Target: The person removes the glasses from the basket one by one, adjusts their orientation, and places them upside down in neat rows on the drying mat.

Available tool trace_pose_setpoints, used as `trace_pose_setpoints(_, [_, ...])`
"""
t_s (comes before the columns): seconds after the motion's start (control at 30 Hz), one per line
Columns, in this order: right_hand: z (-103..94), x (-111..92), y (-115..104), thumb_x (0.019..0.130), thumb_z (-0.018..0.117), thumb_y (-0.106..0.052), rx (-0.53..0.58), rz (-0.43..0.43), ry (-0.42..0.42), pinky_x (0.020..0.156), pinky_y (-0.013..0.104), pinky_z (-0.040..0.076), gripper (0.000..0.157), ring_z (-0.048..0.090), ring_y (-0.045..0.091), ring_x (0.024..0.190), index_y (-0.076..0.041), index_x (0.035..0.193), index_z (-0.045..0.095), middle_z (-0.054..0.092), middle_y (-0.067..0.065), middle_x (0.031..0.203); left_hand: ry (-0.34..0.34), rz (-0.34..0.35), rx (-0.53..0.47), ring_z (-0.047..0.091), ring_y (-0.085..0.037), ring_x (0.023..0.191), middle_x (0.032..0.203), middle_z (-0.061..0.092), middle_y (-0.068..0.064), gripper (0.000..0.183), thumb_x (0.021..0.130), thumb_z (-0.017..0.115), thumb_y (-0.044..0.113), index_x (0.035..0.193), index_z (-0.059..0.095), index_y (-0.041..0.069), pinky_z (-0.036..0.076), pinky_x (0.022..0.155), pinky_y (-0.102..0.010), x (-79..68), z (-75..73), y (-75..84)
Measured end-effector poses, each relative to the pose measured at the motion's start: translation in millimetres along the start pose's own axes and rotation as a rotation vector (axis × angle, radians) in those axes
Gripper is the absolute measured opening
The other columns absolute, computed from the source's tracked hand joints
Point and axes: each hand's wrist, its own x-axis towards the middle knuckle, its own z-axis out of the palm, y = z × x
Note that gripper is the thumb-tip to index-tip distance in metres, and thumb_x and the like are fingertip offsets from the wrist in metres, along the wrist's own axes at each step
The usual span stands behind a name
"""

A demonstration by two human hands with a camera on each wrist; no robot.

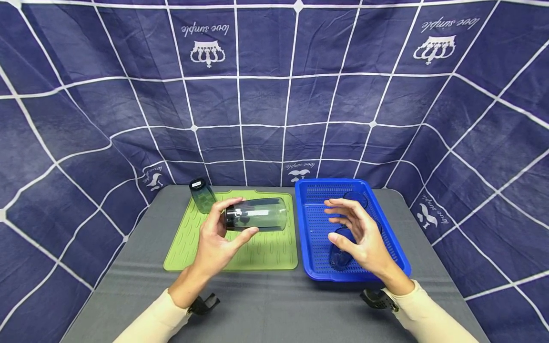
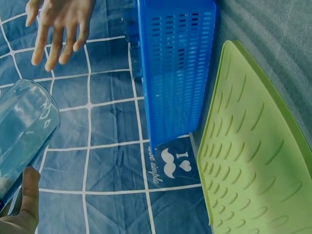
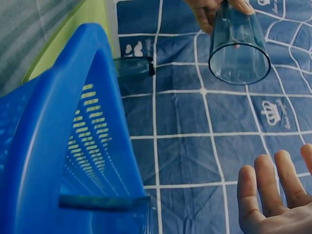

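My left hand (image 1: 214,243) grips a smoky tinted glass tumbler (image 1: 263,215) near its dark base, thumb below and fingers above. The tumbler lies sideways in the air over a green ribbed mat (image 1: 257,262), its open rim toward the right. Over a blue perforated basket (image 1: 302,238), my right hand (image 1: 362,233) has its fingers loosely curved and holds nothing. Below and behind that hand, clear glasses (image 1: 340,257) rest in the basket, partly hidden. Another tinted tumbler (image 1: 203,197) stands upside down at the mat's back left corner.
A grey cloth-covered table (image 1: 274,305) bears the mat on the left and the basket on the right, with a narrow gap between them. Blue curtains (image 1: 266,100) with white grid lines enclose the back and both sides. The basket's raised rim (image 3: 92,44) stands beside the mat.
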Motion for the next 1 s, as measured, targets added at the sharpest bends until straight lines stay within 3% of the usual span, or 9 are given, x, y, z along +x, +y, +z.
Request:
trace_pose_setpoints(0.33, [-9.6, -7.9, -0.8, 0.089, 0.081, 0.018, -0.145, 0.048, 0.009, 0.12, 0.027, 0.059, 0.076, 0.069, 0.015, 0.145, -0.001, 0.16, 0.06, 0.068, 0.01, 0.161, 0.02, -0.041, 0.062, 0.08, -0.008, 0.123, 0.142, 0.072, -0.031, 0.083, 0.08, 0.092, -0.027, 0.154, 0.059, -0.009, 0.067, 0.106, -0.023, 2.6, -11.5, -11.1])
trace_pose_setpoints(0.67, [-19.4, -14.0, 2.2, 0.089, 0.087, 0.013, -0.237, 0.082, 0.011, 0.123, 0.024, 0.055, 0.077, 0.067, 0.011, 0.147, -0.005, 0.159, 0.062, 0.068, 0.012, 0.16, 0.028, -0.06, 0.13, 0.078, -0.006, 0.122, 0.144, 0.073, -0.029, 0.085, 0.081, 0.095, -0.022, 0.156, 0.059, -0.006, 0.066, 0.106, -0.021, 7.7, -18.8, -18.0])
trace_pose_setpoints(0.83, [-24.2, -17.4, 5.0, 0.088, 0.088, 0.012, -0.277, 0.066, 0.004, 0.125, 0.022, 0.052, 0.077, 0.065, 0.008, 0.15, -0.005, 0.159, 0.063, 0.067, 0.017, 0.159, 0.036, -0.101, 0.169, 0.078, -0.003, 0.119, 0.144, 0.075, -0.027, 0.084, 0.083, 0.096, -0.018, 0.157, 0.059, -0.003, 0.066, 0.103, -0.018, 9.1, -22.5, -21.9])
trace_pose_setpoints(1.0, [-28.0, -19.7, 9.4, 0.087, 0.09, 0.01, -0.327, 0.038, 0.006, 0.125, 0.022, 0.053, 0.077, 0.064, 0.006, 0.148, -0.005, 0.158, 0.065, 0.068, 0.014, 0.157, 0.05, -0.129, 0.22, 0.079, 0.0, 0.115, 0.143, 0.077, -0.023, 0.085, 0.084, 0.098, -0.013, 0.158, 0.06, 0.001, 0.065, 0.099, -0.014, 10.2, -26.1, -26.0])
